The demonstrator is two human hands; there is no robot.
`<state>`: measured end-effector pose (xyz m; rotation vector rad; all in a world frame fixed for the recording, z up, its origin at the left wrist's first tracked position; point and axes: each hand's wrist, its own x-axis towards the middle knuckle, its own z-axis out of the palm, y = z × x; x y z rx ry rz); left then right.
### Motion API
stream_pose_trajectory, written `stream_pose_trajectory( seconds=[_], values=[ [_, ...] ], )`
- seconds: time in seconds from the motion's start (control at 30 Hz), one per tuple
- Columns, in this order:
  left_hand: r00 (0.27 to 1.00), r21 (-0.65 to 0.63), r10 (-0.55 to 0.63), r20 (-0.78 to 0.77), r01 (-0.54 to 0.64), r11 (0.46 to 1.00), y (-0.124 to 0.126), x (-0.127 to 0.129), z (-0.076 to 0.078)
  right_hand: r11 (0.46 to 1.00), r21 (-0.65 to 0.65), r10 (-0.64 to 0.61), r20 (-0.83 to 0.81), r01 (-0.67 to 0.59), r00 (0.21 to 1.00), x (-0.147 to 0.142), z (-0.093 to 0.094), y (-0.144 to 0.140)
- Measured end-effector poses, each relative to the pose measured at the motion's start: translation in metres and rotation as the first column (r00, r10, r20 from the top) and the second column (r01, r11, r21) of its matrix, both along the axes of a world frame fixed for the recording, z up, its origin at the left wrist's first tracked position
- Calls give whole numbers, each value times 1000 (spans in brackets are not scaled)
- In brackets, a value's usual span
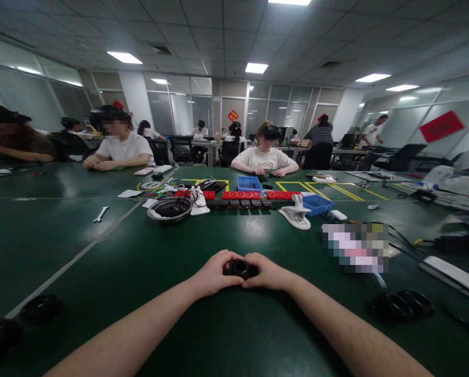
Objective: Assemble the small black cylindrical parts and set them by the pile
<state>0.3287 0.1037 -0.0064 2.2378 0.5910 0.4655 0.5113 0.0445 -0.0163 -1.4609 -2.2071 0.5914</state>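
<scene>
A small black ring-shaped part (241,268) with a round hole facing up sits between my two hands, on or just above the green table (148,314). My left hand (217,271) curls around it from the left, fingers behind and thumb in front. From the right, my right hand (266,270) closes on it in the same way, and the thumbs nearly meet at the near side. Some of the part is hidden by my fingers. Larger black rings lie at the lower left (41,308) and lower right (391,307).
Ahead stand a metal bowl (169,220), red terminal strips (242,195), white clips (296,215) and blue trays (316,204). A wrench (101,214) lies on the left. Cables and a white power strip (452,276) are on the right. People sit across the table.
</scene>
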Motion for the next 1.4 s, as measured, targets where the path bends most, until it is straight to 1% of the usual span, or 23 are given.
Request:
stream_pose_trajectory(
  seconds=[0.23, 0.47, 0.63, 0.73, 0.83, 0.9, 0.97, 1.03, 1.1, 1.2, 1.23, 1.3, 1.33, 1.4],
  values=[
    [1000, -32, -2, -21, 1, 999, 0, 1, 1, 997, -40, 66, -21, -67, 998, 2, 6, 1],
    [1000, -27, 4, -27, -4, 1000, -1, 0, 2, 995, -65, 70, -27, -71, 997, 2, 10, 0],
    [1000, -23, 4, -23, -4, 1000, -1, 0, 2, 993, -62, 96, -52, -99, 994, 3, 10, 1],
    [1000, -3, 5, -26, -5, 1000, -2, 0, 4, 994, -68, 80, -78, -85, 994, 2, 10, 1],
    [998, 24, 39, -39, -38, 999, -4, 1, 6, 994, -106, -3, -124, -10, 992, 0, 6, 1],
    [995, 49, 92, -43, -90, 995, -6, 3, 5, 987, -144, -93, -147, 72, 985, -2, 2, 1],
    [986, 79, 161, -43, -158, 984, -9, 5, 4, 976, -143, -185, -130, 166, 974, -5, -4, 2],
    [969, 111, 245, -34, -240, 964, -11, 7, 2, 961, -87, -270, -58, 264, 961, -10, -9, 3],
    [948, 142, 318, -16, -313, 939, -13, 10, 0, 928, -1, -371, 46, 372, 927, -17, -12, 4],
    [921, 181, 389, 4, -383, 906, -14, 15, -1, 855, 144, -518, 199, 498, 832, -29, -12, 3],
    [916, 193, 402, 9, -396, 898, -14, 16, -1, 839, 179, -543, 240, 513, 805, -32, -12, 2],
    [911, 207, 412, 24, -408, 889, -13, 16, -2, 831, 219, -556, 297, 511, 776, -37, -10, 0],
    [915, 207, 402, 31, -400, 893, -12, 16, -2, 834, 226, -551, 306, 503, 776, -37, -9, -2],
    [937, 183, 348, 34, -348, 920, -9, 13, -2, 854, 222, -518, 266, 471, 813, -34, -7, -4]
  ],
)
